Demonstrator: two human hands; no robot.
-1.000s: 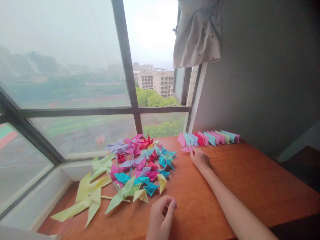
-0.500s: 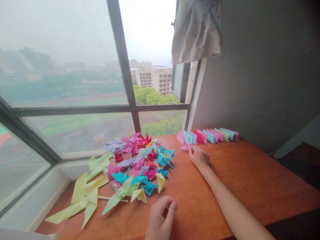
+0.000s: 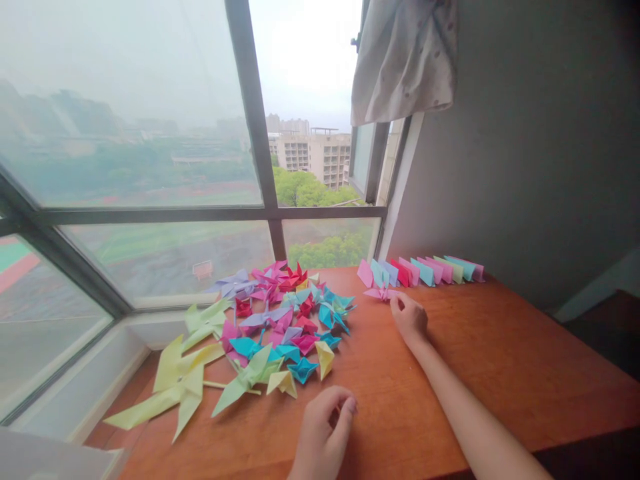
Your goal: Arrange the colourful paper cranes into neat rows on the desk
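A pink folded-paper crane (image 3: 381, 293) rests on the table in front of a row of folded paper pieces. My right hand (image 3: 411, 320) is at its right side, with fingers curled and fingertips right beside the paper; I see nothing held in them. Nearer to me, my left hand (image 3: 327, 427) hovers or rests above the table's front part, fingers curled in against the thumb, with no object visible in it. The closest papers to this hand are a blue paper boat (image 3: 303, 370) and a small pale yellow folded piece (image 3: 283, 383).
Many origami pieces and pinwheels cover the left of the wooden table (image 3: 400, 413), including a large yellow pinwheel (image 3: 183, 387) and a green one (image 3: 247, 377). Folded coloured papers (image 3: 425, 272) stand in a row at the back. Windows (image 3: 150, 260) border the table.
My right hand has drawn back slightly to the right, off the pink crane, which stays on the table. The left hand is nearly still. The view has shifted a little.
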